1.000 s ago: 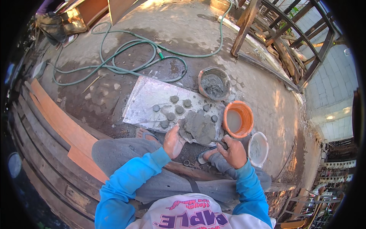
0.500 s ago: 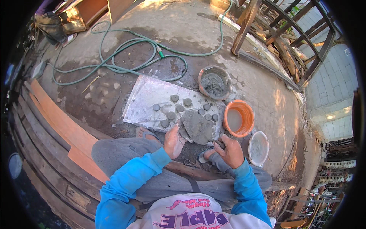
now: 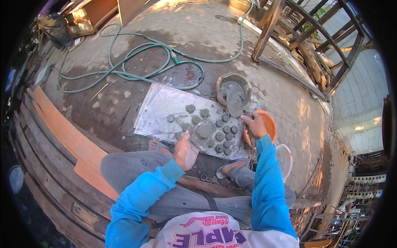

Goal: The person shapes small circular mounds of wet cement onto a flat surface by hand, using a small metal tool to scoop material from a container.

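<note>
Cement pucks, several of them, stand on a pale, smeared board in front of me, around a wider patch of wet cement. My left hand is at the board's near edge, fingers extended, with nothing visible in it. My right hand grips the handle of a trowel whose cement-coated blade tilts into the grey mortar bucket behind the board. The orange bucket of cloudy liquid is partly hidden beneath my right hand and arm.
A pale tub lies at right. Beyond are a coiled green hose and a wooden frame with stacked timber. Planks run along my left. Another person is at the upper left, near a wooden box.
My right hand has lifted the trowel off the board and moved it up to the mortar bucket, uncovering more pucks. My left hand has barely moved.
</note>
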The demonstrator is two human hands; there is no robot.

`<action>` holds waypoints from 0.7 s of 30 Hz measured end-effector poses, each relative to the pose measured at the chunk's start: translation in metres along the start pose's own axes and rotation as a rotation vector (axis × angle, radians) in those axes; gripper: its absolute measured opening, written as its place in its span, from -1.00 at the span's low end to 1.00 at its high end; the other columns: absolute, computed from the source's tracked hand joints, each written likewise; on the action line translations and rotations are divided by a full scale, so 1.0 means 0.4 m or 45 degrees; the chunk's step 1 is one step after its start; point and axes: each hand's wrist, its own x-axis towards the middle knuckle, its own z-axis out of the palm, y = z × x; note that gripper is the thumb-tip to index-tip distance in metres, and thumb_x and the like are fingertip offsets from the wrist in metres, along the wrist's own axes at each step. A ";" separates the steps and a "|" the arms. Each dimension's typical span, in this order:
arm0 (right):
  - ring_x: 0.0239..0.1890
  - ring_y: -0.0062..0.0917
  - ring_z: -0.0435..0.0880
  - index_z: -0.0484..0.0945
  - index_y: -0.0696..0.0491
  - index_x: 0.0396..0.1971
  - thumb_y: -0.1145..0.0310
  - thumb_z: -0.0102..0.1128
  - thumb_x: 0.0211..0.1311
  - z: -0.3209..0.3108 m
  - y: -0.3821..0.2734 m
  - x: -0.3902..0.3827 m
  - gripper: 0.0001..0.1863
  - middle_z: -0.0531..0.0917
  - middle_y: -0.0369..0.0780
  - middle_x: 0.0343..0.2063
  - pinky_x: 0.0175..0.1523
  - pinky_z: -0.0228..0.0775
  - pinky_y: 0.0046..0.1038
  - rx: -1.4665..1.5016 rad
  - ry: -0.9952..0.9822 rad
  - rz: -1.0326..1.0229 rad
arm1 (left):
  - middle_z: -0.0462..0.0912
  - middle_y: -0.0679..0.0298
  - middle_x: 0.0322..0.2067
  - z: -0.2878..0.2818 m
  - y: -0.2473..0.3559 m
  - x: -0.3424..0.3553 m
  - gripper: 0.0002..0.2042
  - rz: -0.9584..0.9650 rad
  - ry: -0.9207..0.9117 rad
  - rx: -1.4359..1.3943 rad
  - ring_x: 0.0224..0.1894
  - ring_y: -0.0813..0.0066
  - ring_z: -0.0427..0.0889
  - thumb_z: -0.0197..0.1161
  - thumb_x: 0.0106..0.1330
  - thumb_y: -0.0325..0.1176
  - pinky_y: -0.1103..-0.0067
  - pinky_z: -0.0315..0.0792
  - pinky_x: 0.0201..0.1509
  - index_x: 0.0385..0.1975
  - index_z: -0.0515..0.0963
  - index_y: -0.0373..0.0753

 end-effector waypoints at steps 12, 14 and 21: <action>-0.08 -0.49 0.56 0.40 0.09 0.16 0.44 0.30 0.03 0.059 -0.030 0.217 -0.40 0.57 -0.15 -0.03 0.04 0.41 -0.44 0.016 0.054 -0.388 | 0.36 0.12 0.17 0.021 0.124 0.048 -0.58 0.241 0.089 0.018 0.20 0.24 0.38 -0.19 0.45 -0.22 0.28 0.26 0.29 0.20 0.23 -0.31; -0.04 -0.44 0.54 0.41 0.01 0.17 0.39 0.32 0.03 0.121 -0.177 0.051 -0.39 0.55 -0.15 -0.01 0.08 0.38 -0.40 0.090 -0.245 -0.491 | 0.37 0.13 0.16 0.008 0.110 0.049 -0.59 0.194 0.128 0.050 0.19 0.26 0.38 -0.20 0.46 -0.23 0.29 0.27 0.27 0.20 0.24 -0.31; -0.03 -0.19 0.51 0.47 -0.12 0.12 0.20 0.37 0.01 0.228 -0.254 -0.147 -0.41 0.51 -0.08 -0.08 0.06 0.38 -0.27 -0.333 -0.388 -0.981 | 0.35 0.16 0.18 -0.012 0.036 0.031 -0.57 0.028 -0.094 0.293 0.19 0.31 0.39 -0.28 0.48 -0.21 0.33 0.28 0.28 0.24 0.19 -0.29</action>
